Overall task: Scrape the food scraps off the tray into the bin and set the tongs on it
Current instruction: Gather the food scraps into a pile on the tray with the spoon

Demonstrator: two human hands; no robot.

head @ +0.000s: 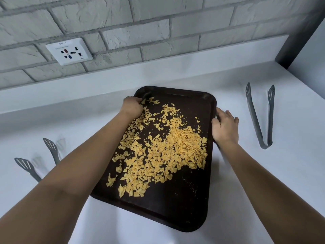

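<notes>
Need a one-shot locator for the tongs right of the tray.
Start at the dark tray on the white counter. Past the right hand lie the right tongs, whole, open in a V, hinge nearest. The left tongs are half hidden by the arm.

A dark brown rectangular tray (175, 205) is lying tilted on the white counter, its long axis running from 7 towards 1 o'clock. Yellow flaky food scraps (163, 148) are covering its middle and far part. Grey metal tongs (260, 117) are lying spread open at 3 o'clock, apart from the tray.
</notes>
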